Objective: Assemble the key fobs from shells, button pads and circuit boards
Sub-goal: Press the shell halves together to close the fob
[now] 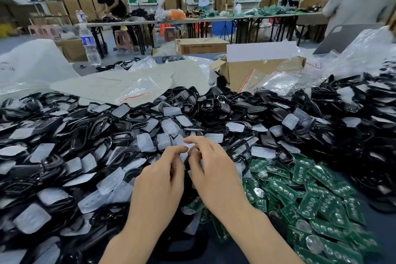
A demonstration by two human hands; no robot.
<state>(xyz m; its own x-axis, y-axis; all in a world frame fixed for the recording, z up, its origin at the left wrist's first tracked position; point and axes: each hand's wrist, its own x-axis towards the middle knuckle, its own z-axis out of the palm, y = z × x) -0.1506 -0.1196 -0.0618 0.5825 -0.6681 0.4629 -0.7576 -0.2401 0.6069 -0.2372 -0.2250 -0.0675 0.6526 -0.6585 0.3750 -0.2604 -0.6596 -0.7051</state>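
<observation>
Head-worn view, forward and down

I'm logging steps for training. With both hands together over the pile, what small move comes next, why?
Probably seat the pad into the shell: the left hand and right hand pinch both pieces together, while green boards lie beside the right hand.

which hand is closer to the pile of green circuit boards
Right. The right hand lies right beside the green circuit boards, at the pile's left edge; the left hand is farther away, beyond the right hand.
</observation>
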